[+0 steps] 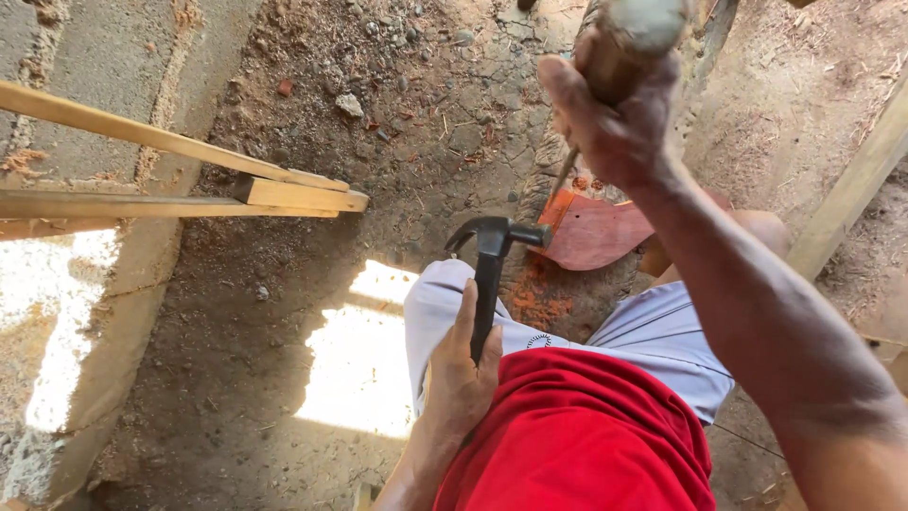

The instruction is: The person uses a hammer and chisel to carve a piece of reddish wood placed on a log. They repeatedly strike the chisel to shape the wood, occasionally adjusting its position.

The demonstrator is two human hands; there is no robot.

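Your right hand (610, 114) is raised high near the top of the view, the forearm running down and to the right, out of the frame's lower corner. Its fingers are wrapped tight around a thick wooden handle (632, 43), whose rounded end shows above your fist; a thin metal shaft (565, 173) comes out below the hand, slanting down towards the ground, and its tip ends just above a flat reddish board (596, 232) lying on the dirt beyond your knee.

Your left hand (461, 364) rests low against your thigh, wrist bent, fingers curled closed around the black handle of a claw hammer (490, 270). The hammer stands nearly upright, its head above your hand with the claw pointing left and the face pointing right, close to the edge of the reddish board. The two tools are apart, the hammer head sitting below and left of the shaft.

Below your arms are your red shirt (577, 435) and pale grey shorts (653, 331); a small round emblem sits on the shorts just above the shirt's edge. Orange chips (539, 301) lie scattered on the cracked dirt floor (284, 360). Wooden battens (189, 175) cross a concrete block wall (95, 76) at left.
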